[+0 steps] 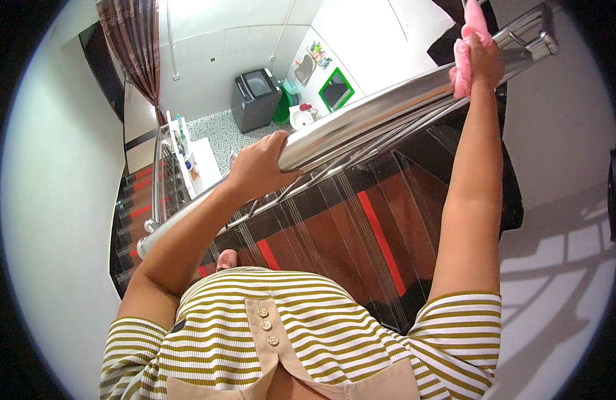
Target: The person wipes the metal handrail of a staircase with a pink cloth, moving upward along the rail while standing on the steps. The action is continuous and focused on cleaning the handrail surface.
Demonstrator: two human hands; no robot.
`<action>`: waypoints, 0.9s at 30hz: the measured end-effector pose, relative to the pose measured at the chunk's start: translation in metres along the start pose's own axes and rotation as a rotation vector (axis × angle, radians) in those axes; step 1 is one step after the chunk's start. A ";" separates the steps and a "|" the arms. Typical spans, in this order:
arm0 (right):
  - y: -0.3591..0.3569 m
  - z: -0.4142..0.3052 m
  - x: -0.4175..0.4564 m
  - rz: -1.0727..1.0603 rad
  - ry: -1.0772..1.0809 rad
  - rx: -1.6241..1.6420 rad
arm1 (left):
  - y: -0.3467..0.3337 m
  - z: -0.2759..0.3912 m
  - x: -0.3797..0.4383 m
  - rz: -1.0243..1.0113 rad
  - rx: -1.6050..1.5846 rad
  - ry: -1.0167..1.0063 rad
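A thick, shiny metal stair handrail (373, 110) crosses the view from lower left to upper right. My left hand (260, 165) grips it near the middle, fingers over the top and thumb on the near side. At the upper right, my right hand (485, 62) holds a pink cloth (462, 67) against the far part of the rail; part of the cloth sticks up past the fingers. Thinner metal bars (308, 182) run below the handrail.
Dark stairs with red stripes (383, 245) lie beneath me, and more steps (143, 195) are at the left. Beyond the rail, down below, are a washing machine (258, 100), a sink (302, 118), a green-framed mirror (336, 90) and a white shelf (203, 160). A brown curtain (138, 50) hangs upper left.
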State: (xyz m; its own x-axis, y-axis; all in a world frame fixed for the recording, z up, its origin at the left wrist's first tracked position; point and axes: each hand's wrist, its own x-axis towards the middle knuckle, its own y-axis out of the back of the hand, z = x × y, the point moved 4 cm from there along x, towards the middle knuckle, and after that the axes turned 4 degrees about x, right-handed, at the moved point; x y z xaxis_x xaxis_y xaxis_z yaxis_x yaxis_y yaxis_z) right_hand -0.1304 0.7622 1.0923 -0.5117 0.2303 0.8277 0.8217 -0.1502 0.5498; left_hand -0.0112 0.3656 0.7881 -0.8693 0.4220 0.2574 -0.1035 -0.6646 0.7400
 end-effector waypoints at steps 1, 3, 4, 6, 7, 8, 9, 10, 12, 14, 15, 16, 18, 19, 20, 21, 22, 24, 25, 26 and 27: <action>0.001 0.005 0.006 -0.001 -0.016 0.021 | 0.000 0.000 0.000 0.003 -0.009 -0.007; 0.002 0.014 0.018 -0.019 -0.050 0.021 | 0.000 0.000 0.000 0.012 -0.027 -0.017; 0.001 0.017 0.023 -0.026 -0.054 -0.001 | 0.000 -0.001 0.000 0.020 -0.036 -0.020; 0.001 0.022 0.031 0.008 -0.051 -0.004 | 0.000 -0.001 0.000 0.028 -0.046 -0.026; 0.000 0.024 0.034 0.022 -0.053 -0.017 | 0.001 -0.001 0.001 0.027 -0.046 -0.030; -0.001 0.025 0.036 0.019 -0.060 -0.025 | 0.001 -0.001 0.001 0.033 -0.048 -0.040; -0.001 0.027 0.038 0.011 -0.077 -0.044 | 0.001 -0.001 0.001 0.012 -0.046 -0.029; -0.001 0.027 0.038 0.014 -0.081 -0.055 | 0.001 -0.001 0.002 -0.001 -0.046 -0.023; 0.001 0.023 0.034 0.030 -0.074 -0.070 | 0.002 0.000 0.002 -0.012 -0.041 -0.017; 0.005 0.016 0.025 0.069 -0.065 -0.069 | 0.003 0.001 0.002 -0.019 -0.032 -0.013; 0.005 0.011 0.018 0.029 -0.054 -0.075 | 0.003 0.001 0.002 -0.031 -0.037 0.000; 0.005 0.002 0.012 0.007 -0.041 -0.095 | 0.003 0.001 0.002 -0.050 -0.042 0.017; 0.002 -0.017 -0.005 -0.077 -0.047 -0.088 | 0.002 0.000 0.002 -0.070 -0.042 0.030; 0.001 -0.029 -0.017 -0.104 -0.010 -0.057 | 0.002 0.000 0.002 -0.071 -0.037 0.027; 0.000 -0.042 -0.030 -0.152 -0.005 -0.043 | 0.001 0.000 0.002 -0.071 -0.033 0.023; 0.001 -0.056 -0.045 -0.191 0.041 0.005 | 0.001 0.000 0.002 -0.045 -0.037 0.006; 0.003 -0.070 -0.061 -0.242 0.081 0.066 | 0.001 0.000 0.002 -0.031 -0.017 0.001; 0.004 -0.098 -0.089 -0.451 0.057 0.157 | 0.001 0.002 0.002 0.008 0.024 -0.018; 0.004 -0.114 -0.104 -0.487 0.043 0.192 | 0.002 0.002 0.002 0.015 0.020 -0.014; 0.002 -0.132 -0.129 -0.453 0.018 0.276 | 0.002 0.002 0.003 0.001 0.014 -0.007; -0.001 -0.149 -0.153 -0.417 -0.003 0.360 | 0.001 0.003 0.003 -0.013 0.009 0.002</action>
State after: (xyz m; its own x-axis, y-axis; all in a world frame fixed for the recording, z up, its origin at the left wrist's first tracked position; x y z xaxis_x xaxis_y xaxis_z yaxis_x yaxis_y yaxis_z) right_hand -0.0903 0.5834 0.9824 -0.8122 0.2027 0.5471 0.5834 0.2924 0.7577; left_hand -0.0124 0.3676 0.7914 -0.8689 0.4293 0.2465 -0.1103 -0.6532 0.7491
